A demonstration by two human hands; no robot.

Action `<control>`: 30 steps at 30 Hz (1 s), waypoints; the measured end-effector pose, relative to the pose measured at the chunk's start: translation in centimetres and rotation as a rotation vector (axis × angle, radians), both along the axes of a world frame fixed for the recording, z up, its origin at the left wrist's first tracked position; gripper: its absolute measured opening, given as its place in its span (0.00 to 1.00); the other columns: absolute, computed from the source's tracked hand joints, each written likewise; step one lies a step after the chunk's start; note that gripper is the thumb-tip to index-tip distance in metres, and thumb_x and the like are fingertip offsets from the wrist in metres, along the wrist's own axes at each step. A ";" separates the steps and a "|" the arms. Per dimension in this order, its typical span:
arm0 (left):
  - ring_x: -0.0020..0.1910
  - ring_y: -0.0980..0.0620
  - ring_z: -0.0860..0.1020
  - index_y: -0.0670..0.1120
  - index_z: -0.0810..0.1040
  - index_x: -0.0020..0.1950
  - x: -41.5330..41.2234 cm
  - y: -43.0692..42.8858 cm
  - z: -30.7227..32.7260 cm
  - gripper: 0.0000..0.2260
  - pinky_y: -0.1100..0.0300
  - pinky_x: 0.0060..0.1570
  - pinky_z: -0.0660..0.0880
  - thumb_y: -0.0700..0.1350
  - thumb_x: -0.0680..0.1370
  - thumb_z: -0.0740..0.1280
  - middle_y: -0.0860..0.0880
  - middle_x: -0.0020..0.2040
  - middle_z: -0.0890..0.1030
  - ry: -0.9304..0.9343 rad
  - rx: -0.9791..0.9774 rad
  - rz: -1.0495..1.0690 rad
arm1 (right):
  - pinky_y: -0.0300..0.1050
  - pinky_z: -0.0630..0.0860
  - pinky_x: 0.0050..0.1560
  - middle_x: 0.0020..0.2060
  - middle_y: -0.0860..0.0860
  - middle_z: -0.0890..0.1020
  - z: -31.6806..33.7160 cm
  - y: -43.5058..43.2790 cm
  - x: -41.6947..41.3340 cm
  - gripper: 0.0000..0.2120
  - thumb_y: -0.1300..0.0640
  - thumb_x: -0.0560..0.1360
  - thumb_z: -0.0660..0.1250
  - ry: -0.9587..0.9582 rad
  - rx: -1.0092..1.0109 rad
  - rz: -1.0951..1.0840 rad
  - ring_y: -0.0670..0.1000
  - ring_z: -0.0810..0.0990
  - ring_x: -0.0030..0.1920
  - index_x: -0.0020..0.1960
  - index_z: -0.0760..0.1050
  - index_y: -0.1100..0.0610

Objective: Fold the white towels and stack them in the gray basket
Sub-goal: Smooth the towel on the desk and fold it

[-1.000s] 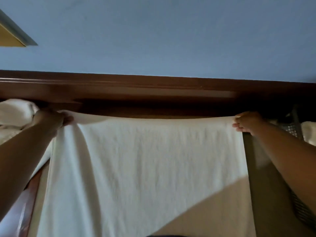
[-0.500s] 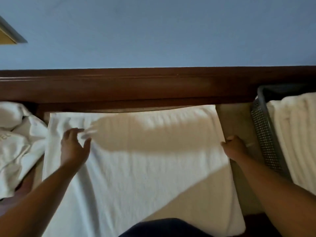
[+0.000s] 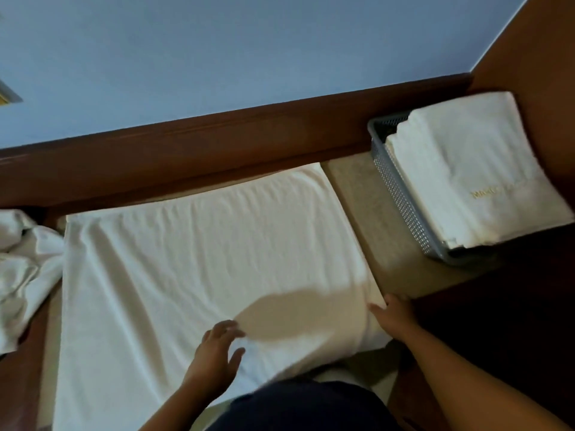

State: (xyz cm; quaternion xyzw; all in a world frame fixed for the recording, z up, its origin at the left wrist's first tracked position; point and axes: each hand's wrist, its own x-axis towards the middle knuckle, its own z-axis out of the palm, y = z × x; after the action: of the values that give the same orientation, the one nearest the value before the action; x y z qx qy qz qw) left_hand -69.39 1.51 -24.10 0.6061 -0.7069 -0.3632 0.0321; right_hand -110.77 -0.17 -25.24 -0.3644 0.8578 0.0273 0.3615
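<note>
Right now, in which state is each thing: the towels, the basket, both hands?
spread towel, laid flat, wrinkled.
gray basket, upright, full above its rim.
folded towels, stacked in it.
crumpled towels, heaped at left.
left hand, open over the spread towel.
right hand, at that towel's right edge; grip unclear.

Dim bluish light, oval shadow on the white towel, slight motion blur, dark lower-right corner

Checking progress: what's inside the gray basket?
Folded white towels fill the gray basket, stacked above its rim; the top one bears gold lettering. Lower towels and the basket's floor are covered.
</note>
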 end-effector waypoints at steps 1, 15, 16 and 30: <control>0.68 0.51 0.72 0.58 0.78 0.64 -0.6 0.3 0.1 0.13 0.57 0.68 0.70 0.50 0.80 0.69 0.57 0.71 0.70 -0.019 0.015 -0.044 | 0.48 0.72 0.60 0.65 0.61 0.73 0.2 0.3 -0.1 0.22 0.47 0.80 0.67 -0.007 0.015 0.021 0.62 0.75 0.64 0.65 0.74 0.63; 0.77 0.50 0.61 0.60 0.69 0.73 -7.9 5.5 1.4 0.20 0.48 0.73 0.66 0.55 0.82 0.65 0.56 0.81 0.56 -0.210 0.182 0.019 | 0.46 0.70 0.41 0.38 0.58 0.74 -0.3 4.4 -3.8 0.21 0.52 0.76 0.72 -0.031 -0.152 0.088 0.57 0.77 0.39 0.31 0.65 0.54; 0.77 0.50 0.62 0.61 0.70 0.73 -7.9 6.0 1.4 0.19 0.47 0.73 0.67 0.55 0.81 0.65 0.56 0.81 0.57 -0.214 0.186 0.038 | 0.47 0.73 0.41 0.39 0.59 0.77 -0.2 4.9 -4.0 0.18 0.53 0.76 0.71 -0.044 -0.141 0.107 0.58 0.79 0.41 0.33 0.68 0.56; 0.76 0.50 0.64 0.57 0.61 0.79 -7.2 9.8 -0.5 0.29 0.46 0.70 0.71 0.55 0.80 0.67 0.57 0.81 0.56 -0.233 0.093 0.272 | 0.48 0.75 0.53 0.51 0.58 0.81 1.4 6.5 -4.6 0.02 0.59 0.79 0.67 -0.013 -0.268 -0.015 0.60 0.81 0.54 0.49 0.76 0.58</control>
State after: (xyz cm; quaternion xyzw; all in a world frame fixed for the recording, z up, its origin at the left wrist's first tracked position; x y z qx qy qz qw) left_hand -76.63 11.36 -24.63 0.7348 -0.5998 -0.3154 -0.0294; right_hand -115.41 6.37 -23.87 -0.4030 0.8541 -0.0926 0.3154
